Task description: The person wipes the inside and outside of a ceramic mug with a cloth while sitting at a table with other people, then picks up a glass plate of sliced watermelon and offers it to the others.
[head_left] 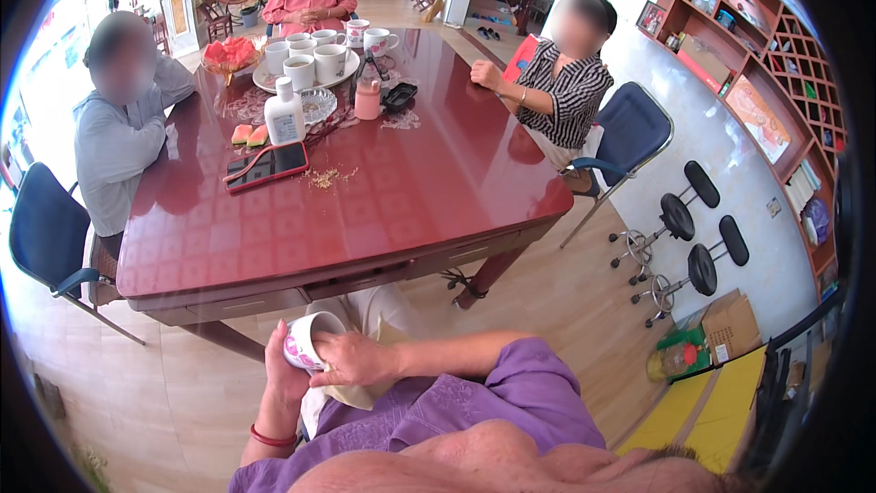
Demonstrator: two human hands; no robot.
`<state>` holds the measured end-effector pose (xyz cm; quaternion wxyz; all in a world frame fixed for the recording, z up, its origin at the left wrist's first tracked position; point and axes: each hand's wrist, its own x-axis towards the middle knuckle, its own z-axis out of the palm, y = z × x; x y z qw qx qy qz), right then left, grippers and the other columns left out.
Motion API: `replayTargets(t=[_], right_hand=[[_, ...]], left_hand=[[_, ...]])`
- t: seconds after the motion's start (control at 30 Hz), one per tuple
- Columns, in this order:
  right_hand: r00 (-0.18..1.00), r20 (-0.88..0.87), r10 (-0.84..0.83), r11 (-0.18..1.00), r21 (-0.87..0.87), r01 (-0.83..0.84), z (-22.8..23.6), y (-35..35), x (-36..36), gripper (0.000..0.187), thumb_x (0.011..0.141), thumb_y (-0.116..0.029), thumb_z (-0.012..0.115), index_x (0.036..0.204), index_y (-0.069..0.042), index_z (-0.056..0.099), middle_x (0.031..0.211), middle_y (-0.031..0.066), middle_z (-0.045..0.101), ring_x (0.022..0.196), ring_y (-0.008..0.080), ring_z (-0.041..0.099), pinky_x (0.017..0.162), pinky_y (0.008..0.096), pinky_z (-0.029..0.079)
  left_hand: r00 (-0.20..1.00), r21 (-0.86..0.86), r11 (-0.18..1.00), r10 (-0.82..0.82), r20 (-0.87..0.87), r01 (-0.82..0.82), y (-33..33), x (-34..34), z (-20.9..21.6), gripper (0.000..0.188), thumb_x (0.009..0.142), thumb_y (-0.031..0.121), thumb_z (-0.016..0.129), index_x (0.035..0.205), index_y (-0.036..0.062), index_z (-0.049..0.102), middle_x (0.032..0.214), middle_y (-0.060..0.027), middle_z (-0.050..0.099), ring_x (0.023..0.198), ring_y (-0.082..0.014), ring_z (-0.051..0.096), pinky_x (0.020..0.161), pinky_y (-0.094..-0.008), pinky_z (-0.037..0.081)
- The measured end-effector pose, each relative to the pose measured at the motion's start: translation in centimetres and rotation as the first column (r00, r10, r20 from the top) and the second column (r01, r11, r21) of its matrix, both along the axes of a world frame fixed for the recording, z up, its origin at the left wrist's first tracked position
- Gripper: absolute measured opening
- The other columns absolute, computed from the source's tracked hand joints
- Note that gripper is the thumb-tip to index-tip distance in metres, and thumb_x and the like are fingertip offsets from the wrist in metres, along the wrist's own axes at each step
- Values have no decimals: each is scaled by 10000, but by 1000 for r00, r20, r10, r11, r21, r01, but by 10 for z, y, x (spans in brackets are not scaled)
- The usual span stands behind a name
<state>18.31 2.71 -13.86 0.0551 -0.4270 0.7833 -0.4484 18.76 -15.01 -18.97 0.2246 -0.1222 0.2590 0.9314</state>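
Observation:
My left hand (285, 365) grips a white mug (302, 345) with a pink pattern, tilted on its side over my lap. The fingers of my right hand (358, 358) reach into the mug's mouth, its thumb near the rim. A pale yellow cloth (351, 396) bunches beneath and behind my right hand, seemingly held by it. My right fingertips are hidden inside the mug. Both hands are below the near edge of the dark red table (365, 219).
On the table are a tray of white mugs (330, 62), a white bottle (285, 114), a phone (267, 167), crumbs (330, 178) and watermelon slices (248, 135). Three people sit around it. Two black stools (677, 217) and a cardboard box (730, 324) stand to the right.

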Motion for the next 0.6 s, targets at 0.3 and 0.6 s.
replayTargets(t=[0.3, 0.6], right_hand=[[867, 497, -2, 969, -213, 125, -2, -4, -11, 480, 901, -398, 596, 1060, 54, 563, 967, 195, 638, 885, 264, 634, 761, 378, 494], [880, -361, 307, 911, 379, -162, -9, 18, -25, 452, 765, -118, 643, 1161, 56, 515, 1250, 218, 460, 1133, 351, 494, 949, 436, 448]], left_hand=[[871, -269, 910, 167, -462, -317, 17, 7, 20, 577, 873, 373, 576, 1307, 31, 408, 1116, -104, 554, 1007, -205, 576, 893, -343, 479], [986, -67, 990, -134, -104, 127, -12, -4, -12, 469, 900, 489, 498, 1082, 74, 618, 975, -99, 674, 867, -233, 661, 725, -390, 557]])
